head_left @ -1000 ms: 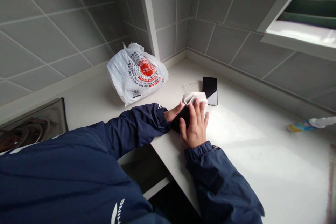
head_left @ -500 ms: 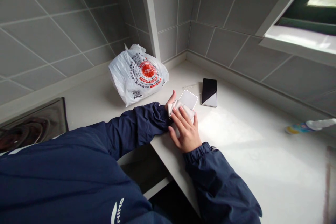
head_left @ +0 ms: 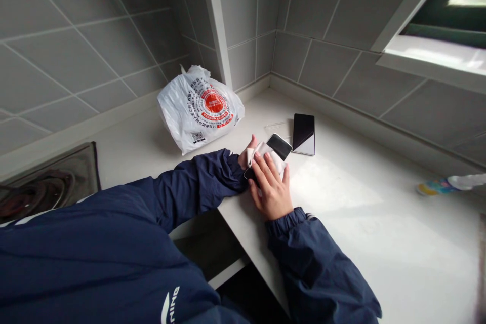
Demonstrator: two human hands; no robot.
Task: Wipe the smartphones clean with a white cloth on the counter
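Observation:
A phone [head_left: 280, 147] with a light rim rests in my left hand [head_left: 243, 158] above the counter. The thumb of that hand sticks up past the phone's left side, and its other fingers are hidden beneath. My right hand [head_left: 272, 192] presses a crumpled pale cloth [head_left: 280, 163] flat onto the phone's face, fingers lying over the cloth. The cloth covers the phone's middle, leaving dark glass showing at the far and near ends. A second phone [head_left: 304, 134], with a dark, shiny screen, lies on the counter just beyond, beside a thin clear case or film [head_left: 279, 129].
A white plastic bag [head_left: 201, 106] with red print sits at the back left of the white counter [head_left: 341, 223]. A dark stove [head_left: 49, 182] is at the left. A clear bottle [head_left: 444, 185] with a coloured label lies at the right. An open cabinet is below.
The phone's upper face has turned from bright reflection to dark. Both hands, with phone and cloth, have shifted slightly to the right.

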